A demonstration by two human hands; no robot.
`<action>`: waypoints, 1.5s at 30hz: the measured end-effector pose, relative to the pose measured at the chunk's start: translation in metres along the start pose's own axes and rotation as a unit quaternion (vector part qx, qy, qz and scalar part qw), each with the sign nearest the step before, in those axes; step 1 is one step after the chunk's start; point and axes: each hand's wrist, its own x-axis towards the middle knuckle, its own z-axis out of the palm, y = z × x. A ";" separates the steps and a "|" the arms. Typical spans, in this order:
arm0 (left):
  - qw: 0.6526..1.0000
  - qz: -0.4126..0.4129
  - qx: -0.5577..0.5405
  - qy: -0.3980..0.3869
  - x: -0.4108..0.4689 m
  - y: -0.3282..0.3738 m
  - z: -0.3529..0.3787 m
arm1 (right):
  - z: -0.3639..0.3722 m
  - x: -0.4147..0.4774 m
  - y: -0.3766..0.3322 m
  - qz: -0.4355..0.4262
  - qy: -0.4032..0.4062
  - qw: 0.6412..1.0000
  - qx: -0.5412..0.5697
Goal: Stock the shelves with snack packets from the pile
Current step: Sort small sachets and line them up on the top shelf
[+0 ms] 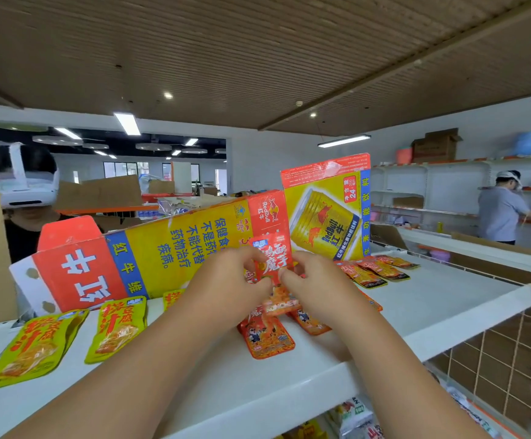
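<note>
A: What fills most of the view?

B: The white metal shelf top (448,299). Along its back stands an opened yellow, red and blue cardboard drinks carton (169,248).

A: And the hands?

B: Both are raised over the middle of the shelf, the left hand (226,280) and the right hand (318,280) almost meeting.

A: What stock is already laid out?

B: Yellow-green foil pouches (118,327) lie flat at the left. A row of orange-red sachets (381,270) lies at the back right, and some flat red packets (267,340) lie directly beneath the hands.

A: So where is the one being placed?

B: The upright red snack packet (272,258) is held in the air in front of the carton. Its long axis runs roughly vertical and it sits between the two hands, equally near each.

A: The grip?

B: The fingers (292,274) of both hands are pinched on its side edges, low down.

A: The next move?

B: Probably lowering it flat. The red packets lie straight below, so it needs to tip forward and down.
</note>
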 end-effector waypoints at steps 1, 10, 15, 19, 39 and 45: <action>1.000 0.010 -0.011 -0.011 -0.001 0.001 0.000 | -0.001 -0.001 0.001 0.004 -0.001 1.000 -0.002; 0.995 0.075 -0.017 -0.065 -0.008 0.007 0.000 | -0.008 -0.010 0.005 0.021 0.024 0.998 -0.055; 0.998 0.045 0.014 -0.048 -0.004 0.001 -0.001 | -0.018 -0.015 0.020 0.086 0.008 0.990 -0.113; 0.998 0.000 0.032 -0.048 0.000 -0.008 -0.001 | -0.021 -0.020 0.027 0.112 -0.064 0.980 -0.155; 0.994 -0.027 0.055 -0.086 0.007 -0.018 0.004 | -0.003 -0.016 0.030 0.134 -0.107 0.964 -0.204; 0.993 -0.026 0.065 -0.096 0.007 -0.018 0.005 | -0.004 -0.016 0.031 0.138 -0.111 0.966 -0.190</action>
